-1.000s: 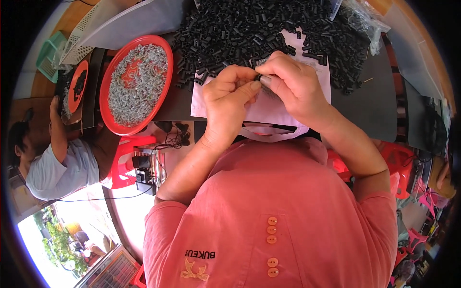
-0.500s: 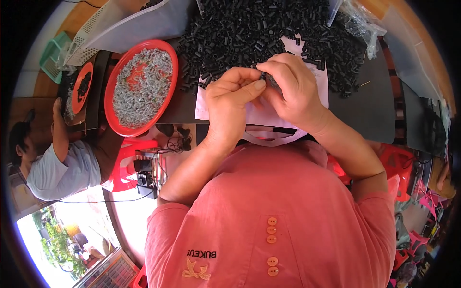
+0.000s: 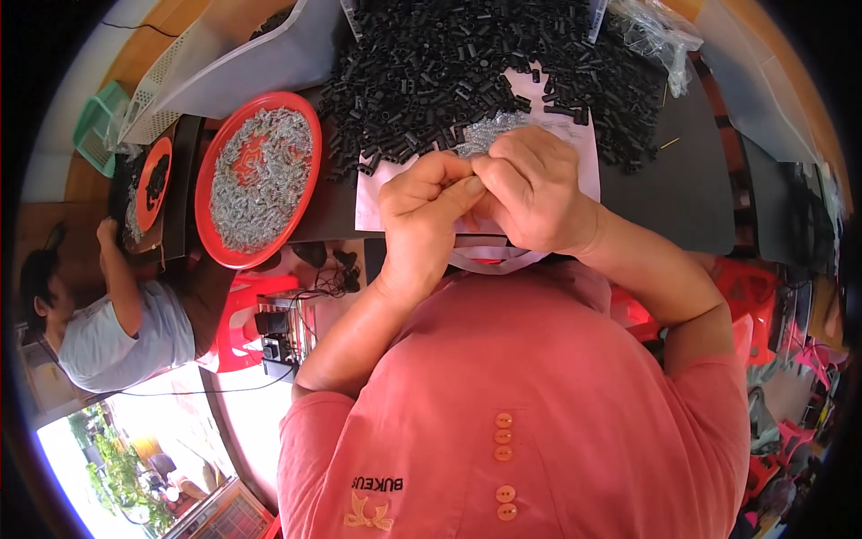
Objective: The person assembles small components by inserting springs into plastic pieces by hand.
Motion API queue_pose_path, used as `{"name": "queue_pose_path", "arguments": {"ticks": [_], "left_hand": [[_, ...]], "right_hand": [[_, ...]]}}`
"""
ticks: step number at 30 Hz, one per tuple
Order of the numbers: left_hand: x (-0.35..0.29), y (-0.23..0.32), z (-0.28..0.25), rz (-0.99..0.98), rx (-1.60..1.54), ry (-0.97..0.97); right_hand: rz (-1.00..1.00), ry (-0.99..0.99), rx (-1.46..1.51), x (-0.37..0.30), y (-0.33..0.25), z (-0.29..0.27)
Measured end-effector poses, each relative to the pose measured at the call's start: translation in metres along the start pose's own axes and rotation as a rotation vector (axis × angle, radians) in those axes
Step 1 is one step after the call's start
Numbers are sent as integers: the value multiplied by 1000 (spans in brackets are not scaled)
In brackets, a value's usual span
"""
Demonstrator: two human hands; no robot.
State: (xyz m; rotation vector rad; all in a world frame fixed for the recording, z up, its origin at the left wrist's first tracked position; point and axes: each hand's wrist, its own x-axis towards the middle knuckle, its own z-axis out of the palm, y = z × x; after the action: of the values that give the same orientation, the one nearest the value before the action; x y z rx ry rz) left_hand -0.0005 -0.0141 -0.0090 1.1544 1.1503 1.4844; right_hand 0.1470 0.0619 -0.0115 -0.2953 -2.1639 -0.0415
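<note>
My left hand (image 3: 420, 216) and my right hand (image 3: 537, 193) meet fingertip to fingertip over a white sheet (image 3: 377, 202) on the table. Both are closed in a pinch, and whatever is between the fingers is too small and covered to make out. Just beyond them lies a small heap of silvery, spring-like pieces (image 3: 485, 133). A large pile of short black tubes (image 3: 413, 81) spreads behind it and across the sheet's far part.
A red round tray (image 3: 205, 202) with many silvery pieces stands to the left. Clear plastic bins (image 3: 242, 67) and a crumpled plastic bag (image 3: 664, 40) border the pile. Farther left, a person (image 3: 130, 323) sits by an orange-red plate (image 3: 144, 211).
My fingertips have come closer together, and the small dark piece glimpsed between them is now hidden. More of the silvery heap shows behind my hands. The whole view has shifted slightly.
</note>
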Motion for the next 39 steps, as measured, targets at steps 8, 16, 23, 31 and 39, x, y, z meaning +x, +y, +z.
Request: {"name": "queue_pose_path", "arguments": {"ticks": [8, 16, 23, 31, 39], "left_hand": [[70, 80, -43, 496, 497, 204], [142, 93, -79, 806, 1149, 283], [65, 15, 19, 452, 743, -149], [30, -3, 16, 356, 606, -182], [45, 2, 10, 474, 464, 97]], "right_hand": [[325, 213, 123, 16, 33, -23], [578, -90, -69, 19, 90, -75], [297, -494, -596, 12, 115, -25], [243, -465, -565, 1, 124, -17], [765, -358, 784, 40, 71, -56]]}}
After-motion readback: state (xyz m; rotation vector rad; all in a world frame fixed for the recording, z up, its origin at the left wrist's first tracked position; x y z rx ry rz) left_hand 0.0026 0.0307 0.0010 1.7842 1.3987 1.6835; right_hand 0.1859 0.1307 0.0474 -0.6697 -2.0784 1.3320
